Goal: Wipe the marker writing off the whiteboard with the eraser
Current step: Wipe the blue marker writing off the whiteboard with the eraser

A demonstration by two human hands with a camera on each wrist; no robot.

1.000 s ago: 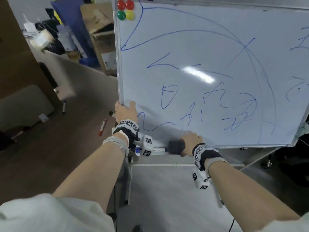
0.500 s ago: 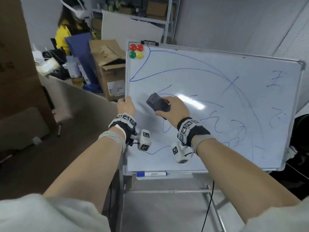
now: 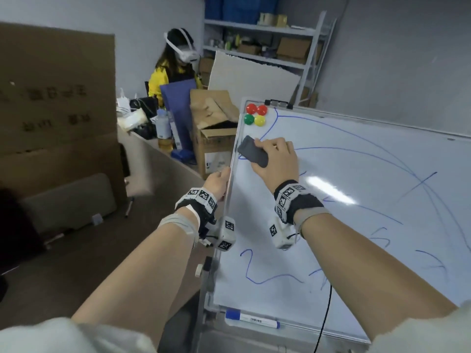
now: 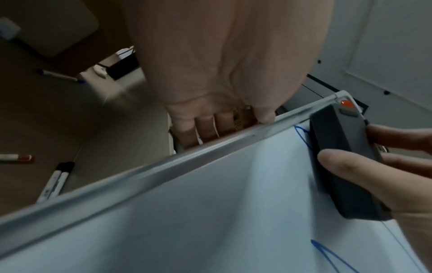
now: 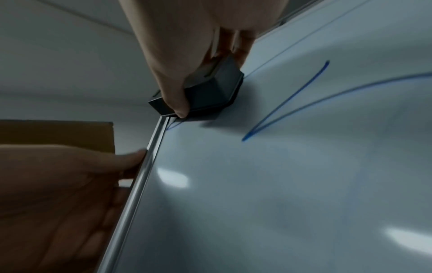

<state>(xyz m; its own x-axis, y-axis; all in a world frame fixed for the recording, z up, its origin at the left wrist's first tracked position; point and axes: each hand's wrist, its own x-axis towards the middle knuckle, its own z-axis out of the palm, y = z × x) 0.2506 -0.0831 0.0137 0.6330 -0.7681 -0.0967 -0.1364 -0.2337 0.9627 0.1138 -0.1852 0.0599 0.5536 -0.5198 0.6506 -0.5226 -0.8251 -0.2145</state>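
A white whiteboard on a stand carries blue marker lines and scribbles. My right hand grips a dark grey eraser and presses it flat on the board near the upper left corner, just below four round magnets. In the right wrist view the eraser sits against the board's left frame, thumb along its side. In the left wrist view the eraser is held between thumb and fingers. My left hand grips the board's left frame, fingers curled behind it.
A blue-capped marker lies in the board's bottom tray. Several markers lie on the brown floor to the left. A person in a yellow top sits behind cardboard boxes. Shelving stands at the back.
My right hand has lifted the eraser from the bottom tray and carried it up and left to the board's upper left corner. My left hand has slid higher along the left frame.
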